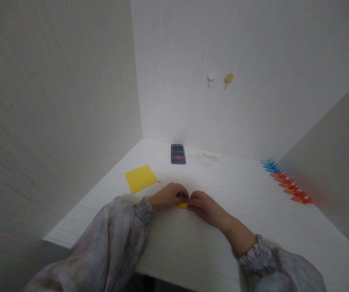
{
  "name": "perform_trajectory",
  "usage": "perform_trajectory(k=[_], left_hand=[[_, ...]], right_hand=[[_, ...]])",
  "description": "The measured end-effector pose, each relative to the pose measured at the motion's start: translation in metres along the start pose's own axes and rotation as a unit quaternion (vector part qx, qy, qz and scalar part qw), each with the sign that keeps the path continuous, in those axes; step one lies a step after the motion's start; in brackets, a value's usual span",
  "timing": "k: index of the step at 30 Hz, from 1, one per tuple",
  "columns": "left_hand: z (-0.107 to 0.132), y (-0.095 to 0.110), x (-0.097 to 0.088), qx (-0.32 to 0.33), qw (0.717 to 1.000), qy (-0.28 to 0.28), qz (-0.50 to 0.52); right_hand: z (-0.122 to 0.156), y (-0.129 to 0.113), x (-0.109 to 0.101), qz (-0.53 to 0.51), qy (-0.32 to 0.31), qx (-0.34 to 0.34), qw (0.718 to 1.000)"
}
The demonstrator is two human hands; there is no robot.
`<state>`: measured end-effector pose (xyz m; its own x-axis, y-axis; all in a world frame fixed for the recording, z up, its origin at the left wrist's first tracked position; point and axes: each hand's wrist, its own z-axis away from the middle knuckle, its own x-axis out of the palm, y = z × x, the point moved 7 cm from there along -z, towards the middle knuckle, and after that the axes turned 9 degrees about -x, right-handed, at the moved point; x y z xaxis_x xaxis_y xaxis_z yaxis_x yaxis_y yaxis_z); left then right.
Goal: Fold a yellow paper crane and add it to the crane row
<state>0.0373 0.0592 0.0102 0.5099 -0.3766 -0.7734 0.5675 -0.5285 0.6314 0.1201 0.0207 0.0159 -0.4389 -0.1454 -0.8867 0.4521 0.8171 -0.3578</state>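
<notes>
My left hand (170,195) and my right hand (202,206) meet at the middle of the white table (192,247). Both have their fingers curled and pressed onto a small folded piece of yellow paper (182,205), which shows only as a sliver between and under them. A flat stack of yellow square paper (140,178) lies to the left, a little beyond my left hand. Loose pale sleeves with gathered cuffs cover both forearms.
A small dark blurred object (178,153) stands near the back wall. Along the right side runs a row of folded paper figures, blue ones (270,166) at the far end and orange ones (292,188) nearer. Two hooks, white (211,77) and yellow (228,79), hang on the wall.
</notes>
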Motion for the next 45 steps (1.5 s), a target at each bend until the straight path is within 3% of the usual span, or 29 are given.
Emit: perform_trajectory(k=[12,19,27,45], left_hand=[[0.0,-0.005,0.003,-0.038,0.998,-0.015,0.042],[-0.001,-0.01,0.005,-0.059,0.988,-0.011,0.142],[-0.001,-0.009,0.003,-0.059,0.988,-0.005,0.144],[-0.003,-0.014,0.008,-0.062,0.97,-0.074,0.224]], right_hand=[[-0.002,0.007,0.006,0.028,0.022,0.012,0.999],[-0.002,0.012,0.01,0.035,0.02,0.035,0.999],[-0.003,0.019,0.015,0.044,0.007,0.059,0.997],[-0.005,0.026,0.016,0.066,-0.027,0.108,0.992]])
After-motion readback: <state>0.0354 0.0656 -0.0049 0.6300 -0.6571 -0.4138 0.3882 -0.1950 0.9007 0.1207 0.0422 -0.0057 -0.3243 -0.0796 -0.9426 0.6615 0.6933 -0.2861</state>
